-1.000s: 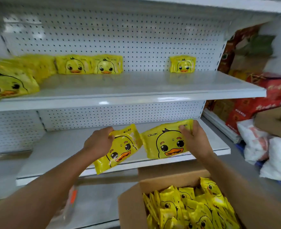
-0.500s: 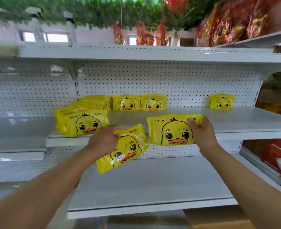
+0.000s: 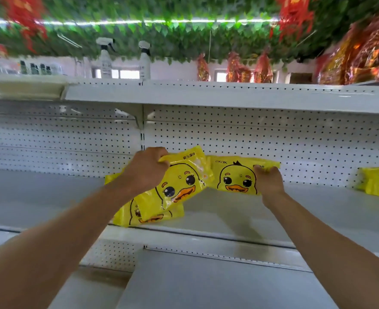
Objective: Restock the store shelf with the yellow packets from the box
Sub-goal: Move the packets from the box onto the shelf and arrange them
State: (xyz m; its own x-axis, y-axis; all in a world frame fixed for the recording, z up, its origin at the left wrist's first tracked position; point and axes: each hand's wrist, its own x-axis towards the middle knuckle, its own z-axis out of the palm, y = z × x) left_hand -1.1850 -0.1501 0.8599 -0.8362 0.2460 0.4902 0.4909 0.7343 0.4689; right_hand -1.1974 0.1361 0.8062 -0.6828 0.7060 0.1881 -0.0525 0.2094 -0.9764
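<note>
Over the middle shelf (image 3: 318,210) we hold two yellow packets, one in each hand. Our left hand (image 3: 145,169) grips the top left corner of a tilted packet (image 3: 184,184); its fingers are curled tight on the wrapper, mostly hidden behind the knuckles. At 3 o'clock from it, our right hand (image 3: 268,180) pinches the right edge of a second packet (image 3: 233,175), which stands near upright against the pegboard (image 3: 295,143); we cannot tell whether its bottom edge touches the shelf. Below the left packet, at 7 o'clock, a stack of packets (image 3: 148,214) lies on the shelf, largely covered by our forearm and the tilted packet. Far out at 3 o'clock, another packet (image 3: 378,181) is cut off by the frame edge. Up at 12 o'clock, two spray bottles (image 3: 106,59) and the hanging red decorations (image 3: 237,68) are blurred.
</note>
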